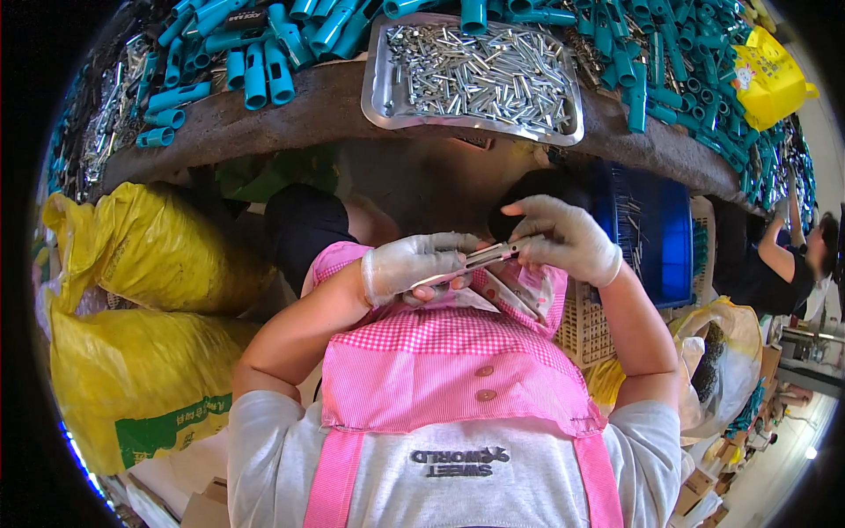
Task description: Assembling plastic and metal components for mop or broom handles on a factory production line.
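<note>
Brace the slim metal piece with the left hand and leave fine adjustment at its right end to the right hand — small movements and light pressure, since the thin gloves probably dull touch. The piece slants between the 2 hands, above the pink apron. The left grip wraps its lower length; the right grip appears to pinch the upper end, 1 finger extended clear. The 2 forearms angle inward — elbows bent and out wide.

Metal part partly hidden by left hand and right hand — fine detail too small to tell. Several teal tubes — cut off at far edge. Co-worker, right: blurred.
</note>
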The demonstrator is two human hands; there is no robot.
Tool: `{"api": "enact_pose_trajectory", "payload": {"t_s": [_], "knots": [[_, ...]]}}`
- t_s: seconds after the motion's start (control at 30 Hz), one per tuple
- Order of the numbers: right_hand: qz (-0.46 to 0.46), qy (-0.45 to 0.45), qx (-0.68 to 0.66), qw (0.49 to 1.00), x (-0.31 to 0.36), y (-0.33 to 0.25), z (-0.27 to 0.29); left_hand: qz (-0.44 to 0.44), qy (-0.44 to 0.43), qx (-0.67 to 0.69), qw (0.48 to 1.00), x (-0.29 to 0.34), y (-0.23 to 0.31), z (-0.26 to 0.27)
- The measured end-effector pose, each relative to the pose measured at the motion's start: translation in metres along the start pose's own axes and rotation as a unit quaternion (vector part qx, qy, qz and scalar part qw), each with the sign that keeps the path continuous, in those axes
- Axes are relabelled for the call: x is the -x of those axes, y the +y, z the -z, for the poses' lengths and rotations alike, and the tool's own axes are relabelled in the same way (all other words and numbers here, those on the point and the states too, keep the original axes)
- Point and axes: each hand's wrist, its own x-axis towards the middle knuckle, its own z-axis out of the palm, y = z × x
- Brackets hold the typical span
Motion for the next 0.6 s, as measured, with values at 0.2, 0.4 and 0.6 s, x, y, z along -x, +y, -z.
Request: {"api": "enact_pose_trajectory", "payload": {"t_s": [0.2, 0.4, 0.6], "knots": [[0.054, 0.023, 0.027, 0.998, 0.0, 0.022, 0.002, -0.005, -0.026, 0.033, 0.999, -0.004, -0.005, 0.002], [0.068, 0.075, -0.006, 0.995, -0.01, 0.029, -0.004, -0.004, -0.027, 0.071, 0.997, -0.004, -0.001, 0.0], [0.126, 0.159, 0.113, 0.973, -0.021, 0.018, 0.003, -0.005, 0.06, 0.168, 0.984, -0.005, -0.003, -0.004]]}}
